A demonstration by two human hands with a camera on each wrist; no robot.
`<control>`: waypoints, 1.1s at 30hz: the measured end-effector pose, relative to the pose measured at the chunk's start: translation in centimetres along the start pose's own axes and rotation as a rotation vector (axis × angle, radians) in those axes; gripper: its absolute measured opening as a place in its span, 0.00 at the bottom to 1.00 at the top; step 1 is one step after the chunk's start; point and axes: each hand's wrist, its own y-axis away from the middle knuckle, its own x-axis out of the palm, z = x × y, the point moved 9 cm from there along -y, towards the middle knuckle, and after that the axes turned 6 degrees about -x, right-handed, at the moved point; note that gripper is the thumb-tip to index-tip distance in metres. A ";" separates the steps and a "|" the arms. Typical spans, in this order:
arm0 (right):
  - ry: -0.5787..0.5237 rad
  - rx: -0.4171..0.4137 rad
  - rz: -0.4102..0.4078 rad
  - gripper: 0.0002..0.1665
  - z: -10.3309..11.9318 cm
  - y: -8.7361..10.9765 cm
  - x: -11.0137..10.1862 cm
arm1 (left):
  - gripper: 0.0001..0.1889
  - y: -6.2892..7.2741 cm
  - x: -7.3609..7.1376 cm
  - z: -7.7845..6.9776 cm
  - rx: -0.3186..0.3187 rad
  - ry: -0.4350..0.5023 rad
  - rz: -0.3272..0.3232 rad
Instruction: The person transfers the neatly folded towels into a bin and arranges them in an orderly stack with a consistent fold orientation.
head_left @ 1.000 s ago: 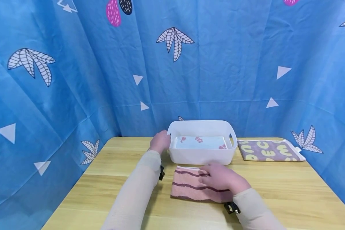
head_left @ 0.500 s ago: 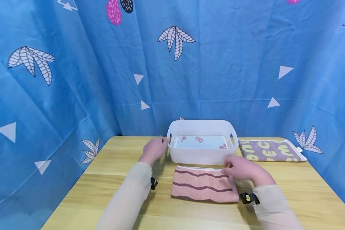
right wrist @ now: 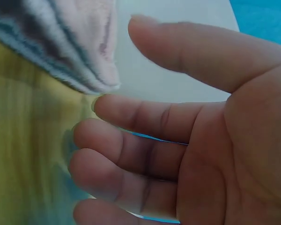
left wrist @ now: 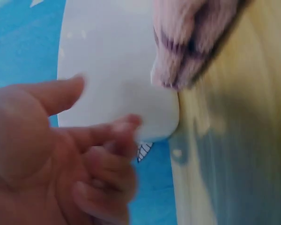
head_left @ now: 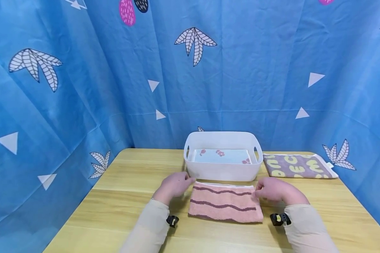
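A folded pink towel (head_left: 223, 203) with dark wavy stripes lies on the table in front of a white plastic basket (head_left: 223, 173). At the towel's far left corner is my left hand (head_left: 175, 186); in the left wrist view its thumb and index finger are apart, the other fingers loosely bent, with nothing between them. My right hand (head_left: 276, 190) is beside the far right corner. The right wrist view has its fingers (right wrist: 154, 117) loosely extended, the thumb spread away, and the towel's layered corner (right wrist: 91, 56) just beyond the fingertips.
Inside the basket lies a pale folded towel (head_left: 223, 156) with red flower prints. A purple towel (head_left: 297, 166) with yellow letters is folded to the basket's right. The wooden table (head_left: 120, 186) ends at a blue patterned curtain (head_left: 256, 77) behind and at both sides.
My left hand has left the basket's left handle and come down to the towel's left corner. My right hand has moved right, off the towel's top to its right corner.
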 end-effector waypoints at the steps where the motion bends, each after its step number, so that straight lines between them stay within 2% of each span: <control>1: -0.007 0.003 0.004 0.15 -0.1 0.0 0.2 | 0.21 0.3 0.4 0.0 0.000 -0.010 0.027; 3: -0.015 0.018 0.012 0.18 -0.3 -0.1 0.4 | 0.18 0.6 1.2 0.0 0.000 -0.030 0.066; 7: -0.020 0.042 0.015 0.22 -0.6 -0.1 0.6 | 0.16 0.8 1.9 -0.2 0.024 -0.061 0.085; 14: 0.009 0.035 0.027 0.20 -0.2 -0.7 1.8 | 0.18 1.1 3.7 -0.2 0.025 -0.077 0.122; 20: 0.006 0.023 0.052 0.16 0.2 -0.8 2.4 | 0.19 1.3 3.8 -0.3 0.020 -0.091 0.110; 27: -0.007 -0.010 0.085 0.17 0.6 -0.5 2.5 | 0.19 1.1 4.2 0.0 -0.003 -0.105 0.141; 33: -0.004 -0.039 0.107 0.18 0.6 -0.4 2.5 | 0.20 1.1 4.3 -0.1 0.024 -0.150 0.152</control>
